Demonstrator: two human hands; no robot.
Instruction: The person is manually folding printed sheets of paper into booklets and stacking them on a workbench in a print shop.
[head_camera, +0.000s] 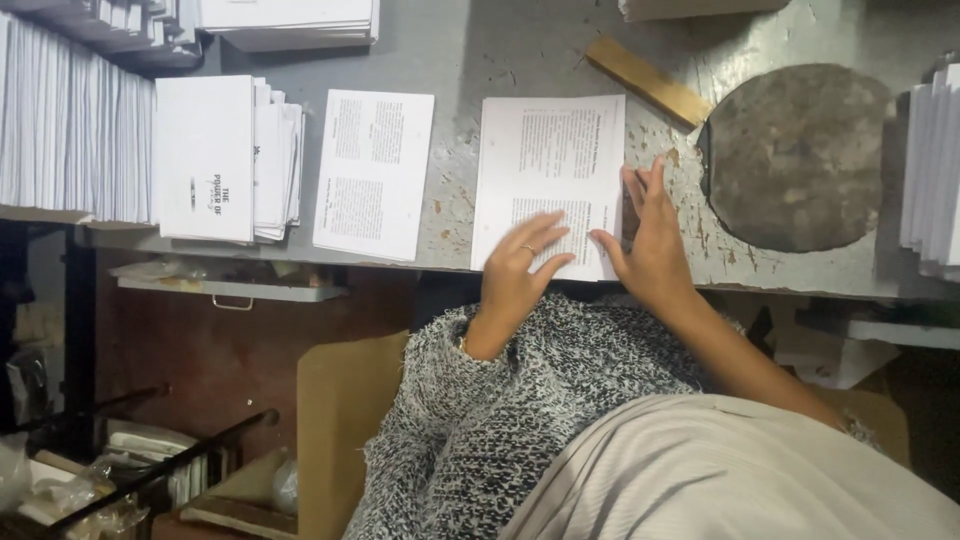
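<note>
Grey table (560, 45): printed sheets (545, 165) under hands

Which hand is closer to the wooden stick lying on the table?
The right hand. It rests at the right edge of the printed sheet, just below the wooden stick. The left hand lies flat on the sheet's lower part, farther away.

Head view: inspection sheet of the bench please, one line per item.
Surface: grey worn table, paint chipped.
Job's things: printed sheet under both hands; left hand flat on it, right hand at its right edge.
Clutter: second printed sheet, booklet stack, paper piles, wooden stick, round stone slab.
Fingers: open, spread, gripping nothing.
Cables: nothing seen.
Surroundings: drawer below the table, cardboard on the floor.
</note>
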